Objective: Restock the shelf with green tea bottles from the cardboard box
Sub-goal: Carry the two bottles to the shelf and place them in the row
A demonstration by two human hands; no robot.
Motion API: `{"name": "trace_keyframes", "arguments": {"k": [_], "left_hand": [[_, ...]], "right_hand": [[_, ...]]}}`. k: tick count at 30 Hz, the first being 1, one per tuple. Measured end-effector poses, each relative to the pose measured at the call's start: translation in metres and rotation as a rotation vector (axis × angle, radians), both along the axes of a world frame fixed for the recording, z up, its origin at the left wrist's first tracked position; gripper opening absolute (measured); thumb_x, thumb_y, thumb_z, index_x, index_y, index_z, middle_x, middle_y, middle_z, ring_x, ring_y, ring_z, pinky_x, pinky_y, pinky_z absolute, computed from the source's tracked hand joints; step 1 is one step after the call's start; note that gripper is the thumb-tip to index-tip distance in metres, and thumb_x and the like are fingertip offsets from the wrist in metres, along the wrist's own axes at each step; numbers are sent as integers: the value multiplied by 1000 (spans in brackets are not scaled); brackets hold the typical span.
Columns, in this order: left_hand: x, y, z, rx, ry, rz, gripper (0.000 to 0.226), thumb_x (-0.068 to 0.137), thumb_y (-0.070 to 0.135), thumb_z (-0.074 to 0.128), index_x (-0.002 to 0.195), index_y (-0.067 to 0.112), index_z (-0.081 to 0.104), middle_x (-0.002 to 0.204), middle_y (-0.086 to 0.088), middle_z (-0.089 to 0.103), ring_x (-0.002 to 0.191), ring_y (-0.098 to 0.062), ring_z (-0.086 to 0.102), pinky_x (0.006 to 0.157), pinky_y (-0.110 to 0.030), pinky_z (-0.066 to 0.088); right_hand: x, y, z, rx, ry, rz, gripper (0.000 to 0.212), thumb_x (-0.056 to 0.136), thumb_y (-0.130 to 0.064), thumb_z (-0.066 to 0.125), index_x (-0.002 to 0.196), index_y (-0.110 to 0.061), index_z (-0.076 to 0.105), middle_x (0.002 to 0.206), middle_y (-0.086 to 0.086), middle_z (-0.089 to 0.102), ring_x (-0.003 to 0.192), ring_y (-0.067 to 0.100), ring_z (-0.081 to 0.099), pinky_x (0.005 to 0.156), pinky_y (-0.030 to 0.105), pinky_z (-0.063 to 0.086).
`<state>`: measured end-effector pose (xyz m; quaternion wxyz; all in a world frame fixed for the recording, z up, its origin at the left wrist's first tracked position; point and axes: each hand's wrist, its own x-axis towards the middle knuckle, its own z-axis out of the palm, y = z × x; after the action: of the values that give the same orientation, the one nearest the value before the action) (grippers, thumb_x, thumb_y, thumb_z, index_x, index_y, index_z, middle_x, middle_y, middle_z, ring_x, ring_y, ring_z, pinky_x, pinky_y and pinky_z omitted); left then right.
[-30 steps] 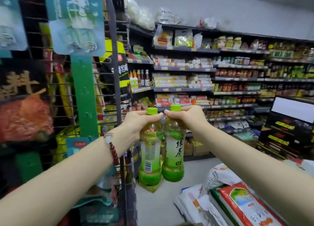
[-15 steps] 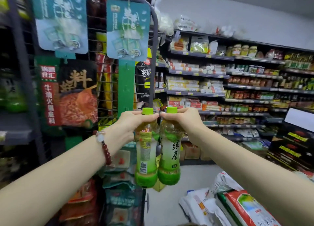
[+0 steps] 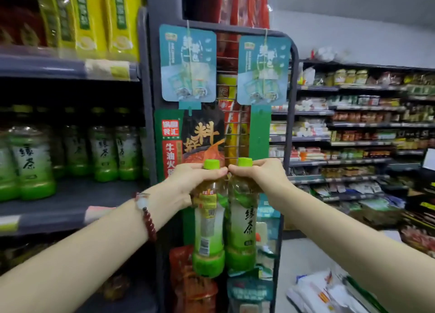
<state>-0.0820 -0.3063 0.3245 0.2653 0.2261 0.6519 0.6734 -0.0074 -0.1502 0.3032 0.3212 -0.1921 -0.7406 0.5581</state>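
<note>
Here, at my far left, the dark grey metal shelf carries a row of clear plastic green tea bottles with lime caps and rounded green bases, standing upright side by side and somewhat blurred. Above them, on a higher board, lean glossy yellow packets. Next comes the wire end rack with its rounded grey frame, hung with two teal cardboard signs and soft, shiny sauce pouches in red and black.

My left hand, forearm stretched forward and a dark red bead bracelet round the wrist, has its grip closed about the neck of the left green tea bottle, fingers curled just under the smooth lime cap; its barcode side faces me. The bottle hangs upright in front of the rack. Touching it stands the right green tea bottle, its label with dark brush characters turned to me, ribbed green base level with its neighbour's. My right hand holds that one by the neck in the same way, and my two forefingers meet between the caps. My right forearm reaches in from the lower right corner.

Farther right, long shelves of jars and packets line the wall, and crinkled white sacks lie on the pale floor.
</note>
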Motion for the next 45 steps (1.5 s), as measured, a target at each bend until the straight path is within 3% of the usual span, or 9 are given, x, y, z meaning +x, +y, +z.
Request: {"name": "trace_keyframes", "arguments": {"k": [4, 10, 16, 19, 25, 30, 34, 40, 45], "left_hand": [[-18, -41, 5, 1, -1, 30, 23, 70, 11, 80, 91, 11, 72, 61, -2, 73, 47, -13, 69, 38, -26, 51], [-38, -89, 13, 26, -2, 117, 28, 72, 10, 79, 98, 6, 71, 60, -5, 73, 46, -14, 68, 40, -27, 51], [-59, -132, 23, 60, 13, 191, 25, 72, 10, 78, 95, 6, 68, 60, -7, 71, 47, -16, 68, 41, -28, 52], [-70, -156, 27, 78, 22, 192, 13, 75, 8, 75, 84, 6, 66, 54, -6, 69, 43, -16, 67, 38, -29, 51], [-108, -206, 38, 62, 74, 153, 11, 76, 12, 74, 82, 8, 66, 51, -3, 69, 42, -14, 66, 38, -29, 52], [-152, -238, 56, 66, 124, 84, 25, 69, 15, 79, 90, 9, 67, 68, -7, 73, 55, -20, 70, 55, -40, 59], [-174, -249, 70, 92, 151, -1, 42, 51, 21, 81, 90, 11, 69, 77, -9, 73, 67, -24, 71, 65, -43, 58], [-194, -250, 86, 174, 155, -2, 19, 64, 15, 81, 77, 12, 67, 72, -9, 71, 67, -25, 70, 72, -45, 58], [-203, -246, 96, 248, 163, 7, 17, 67, 9, 80, 79, 7, 68, 69, -11, 72, 59, -24, 71, 60, -41, 59]], "right_hand": [[-26, -37, 7, -19, -3, 39, 39, 53, -35, 92, 70, -4, 78, 76, 13, 77, 74, 26, 73, 87, 47, 58], [-56, -85, 22, -23, -18, 135, 29, 63, -27, 89, 78, -4, 77, 79, 9, 78, 77, 23, 75, 81, 41, 61], [-88, -124, 27, -15, -12, 165, 36, 58, -30, 91, 81, -5, 77, 83, 8, 78, 80, 23, 75, 83, 39, 60], [-103, -148, 31, -10, -10, 182, 43, 52, -32, 93, 78, -3, 76, 85, 12, 77, 83, 27, 74, 84, 42, 59], [-130, -205, 43, -3, 33, 173, 27, 63, -24, 89, 77, -5, 76, 82, 11, 77, 80, 26, 74, 82, 39, 60], [-154, -244, 59, 10, 73, 92, 31, 62, -28, 89, 76, -4, 77, 79, 11, 77, 72, 23, 75, 70, 32, 61], [-165, -264, 75, 11, 106, 19, 32, 63, -27, 89, 80, -2, 77, 76, 10, 77, 67, 20, 74, 60, 25, 58], [-181, -270, 98, 41, 121, -55, 35, 58, -32, 91, 77, -6, 77, 81, 11, 77, 77, 26, 75, 79, 39, 61], [-196, -268, 109, 41, 162, -69, 54, 39, -43, 90, 78, -8, 78, 84, 11, 77, 80, 29, 74, 80, 44, 61]]}}
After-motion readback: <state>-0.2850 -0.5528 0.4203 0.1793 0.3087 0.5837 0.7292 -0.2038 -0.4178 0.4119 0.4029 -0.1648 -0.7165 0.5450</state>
